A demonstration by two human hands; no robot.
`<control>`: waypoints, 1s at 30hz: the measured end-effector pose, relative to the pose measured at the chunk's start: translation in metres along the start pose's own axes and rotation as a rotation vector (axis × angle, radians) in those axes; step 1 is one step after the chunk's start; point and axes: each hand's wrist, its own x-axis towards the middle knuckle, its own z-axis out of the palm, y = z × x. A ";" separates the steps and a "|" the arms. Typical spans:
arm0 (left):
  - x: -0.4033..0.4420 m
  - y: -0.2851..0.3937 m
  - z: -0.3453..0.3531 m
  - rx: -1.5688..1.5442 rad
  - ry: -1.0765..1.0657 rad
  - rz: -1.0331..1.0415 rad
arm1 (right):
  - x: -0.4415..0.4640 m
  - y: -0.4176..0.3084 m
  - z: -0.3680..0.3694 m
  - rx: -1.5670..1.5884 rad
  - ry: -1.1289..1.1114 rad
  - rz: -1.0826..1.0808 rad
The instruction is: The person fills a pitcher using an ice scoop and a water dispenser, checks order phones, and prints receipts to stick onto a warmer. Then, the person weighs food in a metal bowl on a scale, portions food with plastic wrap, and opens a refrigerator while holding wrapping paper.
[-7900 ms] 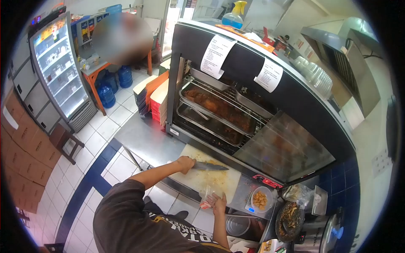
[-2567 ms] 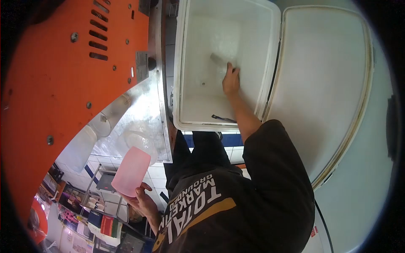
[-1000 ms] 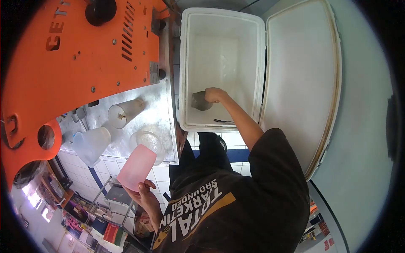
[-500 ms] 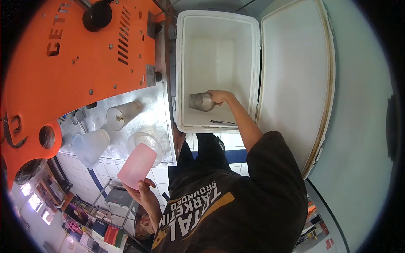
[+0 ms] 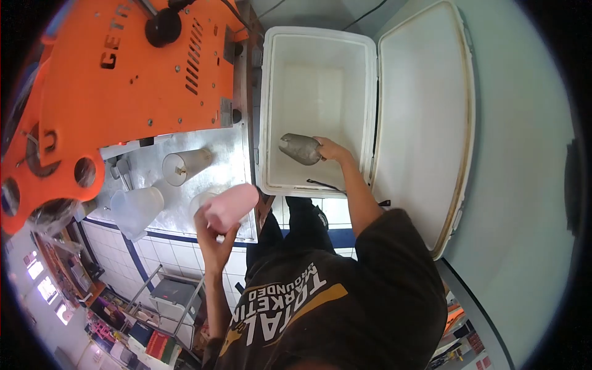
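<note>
- Over the open white cooler box (image 5: 314,86), the right hand (image 5: 333,150) grips a metal scoop (image 5: 300,150) by its handle.
- Scoop's long axis runs crosswise, mouth toward the orange machine (image 5: 154,80).
- Above the steel table (image 5: 237,154), the left hand (image 5: 216,245) grasps a pink tumbler (image 5: 232,206), slanting toward the cooler; which end is open, I cannot tell.

Cloudy pitcher (image 5: 132,211) sits just left of the left fingers (image 5: 202,222), pale cylindrical container (image 5: 196,163) past them, big orange machine (image 5: 145,80) farther out.
</note>
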 end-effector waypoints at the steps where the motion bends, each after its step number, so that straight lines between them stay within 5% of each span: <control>1: 0.015 0.010 0.003 0.035 -0.094 -0.086 | -0.012 -0.005 -0.003 0.046 0.058 -0.042; 2: 0.027 0.019 0.004 0.071 -0.188 -0.175 | -0.032 -0.018 -0.007 0.032 0.064 -0.047; 6: 0.061 0.016 0.027 0.265 -0.230 0.121 | -0.149 -0.101 -0.017 0.055 0.199 -0.138; 11: 0.078 0.041 0.055 0.196 -0.335 0.163 | -0.249 -0.168 -0.016 -0.219 0.429 -0.335; 19: 0.069 0.026 0.093 -0.027 -0.343 0.355 | -0.315 -0.258 0.041 -0.894 0.691 -0.051; 21: 0.069 0.011 0.085 -0.131 -0.339 0.343 | -0.316 -0.251 0.048 -0.849 0.790 -0.050; 23: 0.071 -0.004 0.071 -0.218 -0.376 0.259 | -0.307 -0.226 0.034 -0.957 0.659 0.004; 25: 0.075 -0.025 0.053 -0.252 -0.352 0.231 | -0.277 -0.177 0.015 -0.725 0.746 0.045; 27: 0.072 -0.044 0.032 -0.511 -0.350 0.277 | -0.238 -0.164 0.023 -0.603 0.712 0.290; 30: 0.063 -0.038 -0.057 -0.912 -0.471 0.122 | -0.159 -0.089 0.032 -0.641 0.817 0.217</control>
